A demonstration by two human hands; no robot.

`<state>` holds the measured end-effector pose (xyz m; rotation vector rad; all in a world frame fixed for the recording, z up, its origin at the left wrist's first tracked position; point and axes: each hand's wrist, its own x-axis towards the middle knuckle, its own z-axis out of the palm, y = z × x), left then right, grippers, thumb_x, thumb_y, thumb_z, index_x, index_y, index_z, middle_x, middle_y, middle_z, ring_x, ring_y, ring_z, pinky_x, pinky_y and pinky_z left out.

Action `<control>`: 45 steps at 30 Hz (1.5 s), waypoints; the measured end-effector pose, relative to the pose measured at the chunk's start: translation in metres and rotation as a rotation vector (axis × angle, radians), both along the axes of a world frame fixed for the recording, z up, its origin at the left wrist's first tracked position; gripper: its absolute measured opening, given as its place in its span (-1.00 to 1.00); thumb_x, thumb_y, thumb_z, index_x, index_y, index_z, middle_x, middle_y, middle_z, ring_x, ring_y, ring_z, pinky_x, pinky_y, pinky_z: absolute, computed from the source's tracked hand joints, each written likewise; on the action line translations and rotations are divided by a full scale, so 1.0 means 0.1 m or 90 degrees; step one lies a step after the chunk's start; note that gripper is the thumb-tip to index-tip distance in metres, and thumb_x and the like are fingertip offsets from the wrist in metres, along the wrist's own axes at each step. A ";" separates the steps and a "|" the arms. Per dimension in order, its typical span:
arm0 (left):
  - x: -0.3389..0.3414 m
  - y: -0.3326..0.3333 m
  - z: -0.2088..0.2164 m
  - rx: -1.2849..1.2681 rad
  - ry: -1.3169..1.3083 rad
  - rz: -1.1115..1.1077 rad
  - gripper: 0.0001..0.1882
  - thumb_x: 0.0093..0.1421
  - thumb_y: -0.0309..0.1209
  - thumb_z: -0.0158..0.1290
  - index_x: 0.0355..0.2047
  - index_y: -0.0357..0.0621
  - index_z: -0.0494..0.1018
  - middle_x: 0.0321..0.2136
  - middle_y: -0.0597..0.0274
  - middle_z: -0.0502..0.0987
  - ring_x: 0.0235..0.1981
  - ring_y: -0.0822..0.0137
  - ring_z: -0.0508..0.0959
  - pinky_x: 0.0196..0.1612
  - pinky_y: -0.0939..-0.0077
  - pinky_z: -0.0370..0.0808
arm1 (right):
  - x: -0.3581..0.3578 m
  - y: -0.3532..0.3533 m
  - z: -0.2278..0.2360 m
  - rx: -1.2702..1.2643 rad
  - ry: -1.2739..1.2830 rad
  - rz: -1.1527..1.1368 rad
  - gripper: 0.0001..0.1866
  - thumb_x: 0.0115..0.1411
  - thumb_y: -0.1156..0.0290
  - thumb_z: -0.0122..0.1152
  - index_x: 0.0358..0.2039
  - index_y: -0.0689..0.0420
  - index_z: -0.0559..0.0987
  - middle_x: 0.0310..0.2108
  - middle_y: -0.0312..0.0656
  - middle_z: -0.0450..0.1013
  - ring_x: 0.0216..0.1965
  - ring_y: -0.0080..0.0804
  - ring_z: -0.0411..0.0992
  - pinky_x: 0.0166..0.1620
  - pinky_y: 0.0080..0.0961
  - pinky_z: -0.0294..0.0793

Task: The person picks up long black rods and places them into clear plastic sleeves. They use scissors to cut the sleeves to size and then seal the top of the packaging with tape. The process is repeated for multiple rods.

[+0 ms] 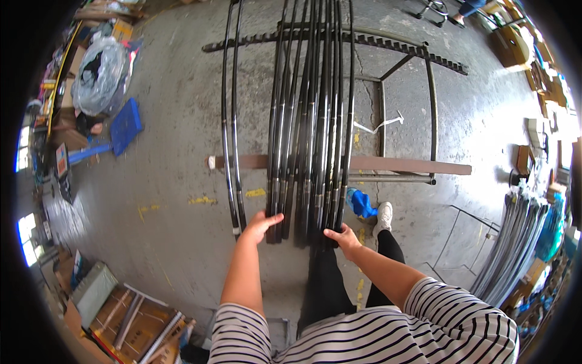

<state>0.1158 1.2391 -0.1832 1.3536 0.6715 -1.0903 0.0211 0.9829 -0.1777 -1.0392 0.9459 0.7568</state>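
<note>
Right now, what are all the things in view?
Metal rack: one, grey, upper centre
Glossy poles: about a dozen, black, bundled on rack, two apart left
Notched rail: one, dark, far side
Crossbar: one, brown, under poles
Thin strip: one, white, right of poles
Plastic bag: one, clear, upper left
Platform scale: one, blue, left floor
Crumpled bag or cloth: one, blue, right of poles
Long strips or tubes: many, grey, right edge
Cardboard boxes: several, brown, both sides
Floor marks: several, yellow, near rack
Wheeled base: one, dark, top right
Shoe: one, white, right foot
Sleeves: two, striped, lower edge
Left hand: one, bare, bundle's left edge
Right hand: one, bare, bundle's right edge
</note>
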 end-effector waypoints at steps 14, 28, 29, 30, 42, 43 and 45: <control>-0.32 -0.57 0.00 -0.202 -0.035 0.018 -0.46 -0.26 -0.53 0.27 -0.19 -0.22 0.36 -0.33 0.27 0.47 -0.29 0.37 0.46 -0.22 0.50 0.41 | 0.15 0.22 0.01 0.177 -0.200 -0.049 -0.29 -0.21 0.47 0.39 -0.02 0.13 0.25 -0.19 -0.26 0.34 -0.16 -0.47 0.31 -0.08 -0.45 0.32; -0.31 -1.05 1.15 -0.215 -0.225 0.082 -0.36 -0.19 -0.43 0.28 -0.08 -0.25 0.25 -0.23 0.23 0.43 -0.22 0.36 0.44 -0.12 0.49 0.37 | 0.33 -0.06 1.17 0.116 -0.261 -0.085 -0.32 -0.23 0.43 0.38 -0.09 0.24 0.24 -0.24 -0.19 0.34 -0.21 -0.47 0.32 -0.11 -0.47 0.36; -0.30 -1.07 1.23 -0.211 -0.226 0.085 -0.36 -0.20 -0.44 0.28 -0.09 -0.24 0.26 -0.23 0.23 0.43 -0.21 0.37 0.44 -0.13 0.50 0.38 | 0.35 -0.08 1.25 0.104 -0.256 -0.078 -0.32 -0.23 0.42 0.38 -0.09 0.24 0.24 -0.24 -0.19 0.34 -0.22 -0.47 0.32 -0.12 -0.48 0.37; -0.28 -1.10 1.31 -0.208 -0.227 0.087 -0.37 -0.20 -0.45 0.28 -0.09 -0.23 0.27 -0.22 0.24 0.43 -0.21 0.38 0.44 -0.13 0.50 0.38 | 0.37 -0.11 1.32 0.101 -0.260 -0.082 -0.34 -0.22 0.41 0.37 -0.10 0.25 0.25 -0.25 -0.19 0.34 -0.22 -0.47 0.33 -0.13 -0.49 0.37; -0.19 -1.48 1.99 -0.224 -0.337 0.115 -0.43 -0.13 -0.43 0.24 -0.10 -0.26 0.27 -0.23 0.20 0.45 -0.23 0.34 0.46 -0.15 0.49 0.40 | 0.44 -0.46 1.80 -0.004 -0.335 -0.027 -0.17 -0.18 0.19 0.37 -0.04 0.45 0.18 -0.18 0.03 0.36 -0.15 -0.34 0.35 -0.09 -0.51 0.35; -0.21 -1.54 2.07 -0.229 -0.350 0.128 -0.44 -0.13 -0.44 0.23 -0.11 -0.26 0.28 -0.24 0.20 0.45 -0.23 0.34 0.47 -0.16 0.50 0.40 | 0.41 -0.48 1.78 -0.019 -0.350 -0.017 -0.18 -0.18 0.14 0.34 -0.05 0.43 0.21 -0.19 0.05 0.37 -0.16 -0.33 0.37 -0.08 -0.50 0.35; -0.23 -1.64 2.18 -0.187 -0.349 0.094 -0.45 -0.13 -0.48 0.21 -0.10 -0.26 0.27 -0.27 0.18 0.46 -0.26 0.33 0.48 -0.19 0.49 0.43 | 0.36 -0.59 1.82 -0.039 -0.357 0.020 -0.12 -0.20 0.01 0.30 -0.02 0.40 0.21 -0.17 0.09 0.37 -0.13 -0.24 0.37 -0.05 -0.46 0.32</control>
